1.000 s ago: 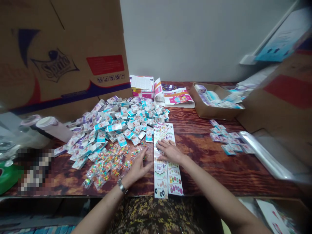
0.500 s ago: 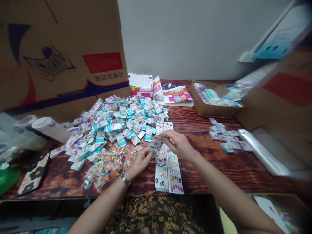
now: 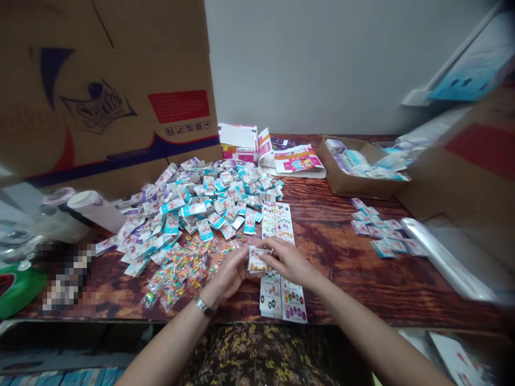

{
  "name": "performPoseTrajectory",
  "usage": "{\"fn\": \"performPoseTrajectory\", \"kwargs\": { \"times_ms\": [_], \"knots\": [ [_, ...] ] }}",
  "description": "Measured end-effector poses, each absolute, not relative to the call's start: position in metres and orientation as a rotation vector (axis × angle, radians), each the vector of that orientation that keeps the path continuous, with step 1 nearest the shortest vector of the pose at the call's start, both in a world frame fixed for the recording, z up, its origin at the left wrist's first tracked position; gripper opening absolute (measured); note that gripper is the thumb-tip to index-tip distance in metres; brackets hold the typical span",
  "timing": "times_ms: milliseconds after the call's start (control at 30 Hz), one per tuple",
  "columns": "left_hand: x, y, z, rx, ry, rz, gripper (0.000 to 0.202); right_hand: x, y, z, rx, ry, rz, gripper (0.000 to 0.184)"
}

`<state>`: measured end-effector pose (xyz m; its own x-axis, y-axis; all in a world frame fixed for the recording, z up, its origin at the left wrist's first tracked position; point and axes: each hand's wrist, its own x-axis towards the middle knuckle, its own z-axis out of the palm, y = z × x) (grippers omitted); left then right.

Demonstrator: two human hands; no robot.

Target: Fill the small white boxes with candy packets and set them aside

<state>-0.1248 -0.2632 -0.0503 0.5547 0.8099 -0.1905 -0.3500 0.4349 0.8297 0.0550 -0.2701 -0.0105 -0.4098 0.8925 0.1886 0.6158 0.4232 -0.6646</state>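
Between my left hand [image 3: 230,272] and my right hand [image 3: 290,261] is a small folded sticker sheet [image 3: 258,259], printed with rows of coloured ovals. Fingers of both hands are closed on its edges. Below and behind it lie stacks of long sticker sheets [image 3: 277,222], partly covered by my right hand. Left of my left hand, small clear bags of coloured candy [image 3: 183,268] are spread on the table. Behind them rises a heap of small white, blue and purple boxes [image 3: 209,206], some with open ends.
A large cardboard box [image 3: 120,69] walls off the back left. On the right stand a shallow carton [image 3: 350,186] of packets, a group of small boxes [image 3: 378,230] and a clear plastic roll [image 3: 446,262]. Plastic jars [image 3: 96,212] stand at the left.
The sticker sheet hung long between my hands before; now it is folded into a small piece. My right hand has come down and nearer my left. The view has shifted slightly.
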Motion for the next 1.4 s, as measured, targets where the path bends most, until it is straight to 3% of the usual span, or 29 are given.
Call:
{"fn": "performPoseTrajectory", "kwargs": {
  "times_ms": [167,333,500,667,867,1000,1400],
  "knots": [
    [-0.132,-0.265,-0.051,1.361,0.733,0.815,0.03,0.054,-0.267,-0.03,-1.373,-1.965,0.904,0.035],
    [-0.143,-0.273,-0.067,1.784,0.987,0.948,0.027,0.046,-0.268,-0.055,-1.218,-1.594,1.553,0.037],
    [-0.149,-0.285,-0.083,1.739,1.178,0.928,0.019,0.036,-0.269,-0.072,-1.048,-1.776,1.698,0.029],
    [-0.165,-0.28,-0.093,1.599,1.218,0.988,0.019,0.04,-0.253,-0.069,-1.238,-2.031,1.139,0.019],
    [-0.174,-0.274,-0.11,2.479,1.148,0.689,0.037,0.03,-0.242,-0.077,-1.394,-2.338,0.356,0.02],
    [-0.177,-0.271,-0.122,2.732,1.226,0.456,0.041,0.016,-0.244,-0.091,-1.32,-2.553,-0.113,0.019],
    [-0.191,-0.263,-0.119,2.721,1.191,0.593,0.03,0.0,-0.244,-0.114,-1.164,-2.879,-0.187,0.014]
  ]
}}
